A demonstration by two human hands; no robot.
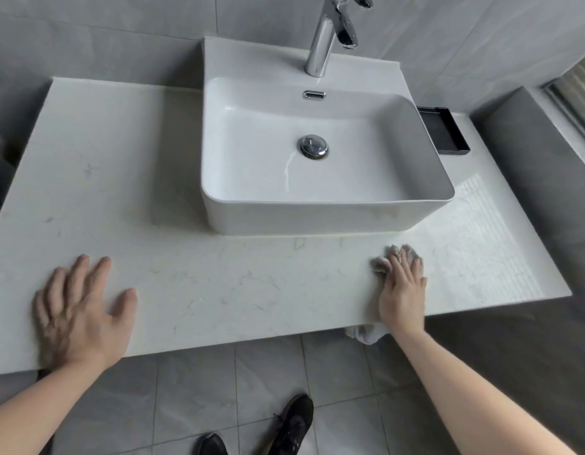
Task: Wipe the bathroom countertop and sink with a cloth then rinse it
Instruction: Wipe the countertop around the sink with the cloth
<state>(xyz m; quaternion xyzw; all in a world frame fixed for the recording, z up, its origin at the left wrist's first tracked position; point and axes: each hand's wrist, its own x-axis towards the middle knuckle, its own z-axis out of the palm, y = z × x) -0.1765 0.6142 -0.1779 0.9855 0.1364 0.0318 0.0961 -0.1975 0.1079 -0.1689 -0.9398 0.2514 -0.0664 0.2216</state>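
Observation:
A white marble countertop (199,277) carries a white rectangular basin (317,211) with a chrome drain plug (314,146) and a chrome tap (329,34) behind it. My right hand (403,290) lies flat with straight fingers, pressing a white cloth (381,262) onto the counter in front of the basin's right corner. Part of the cloth (366,333) hangs over the counter's front edge under my wrist. My left hand (79,310) rests flat with spread fingers on the counter at the front left, holding nothing.
A black tray (447,133) sits on the counter to the right of the basin. Grey tiled walls rise behind and to the right. Below the counter's front edge are floor tiles and my dark shoes (291,425).

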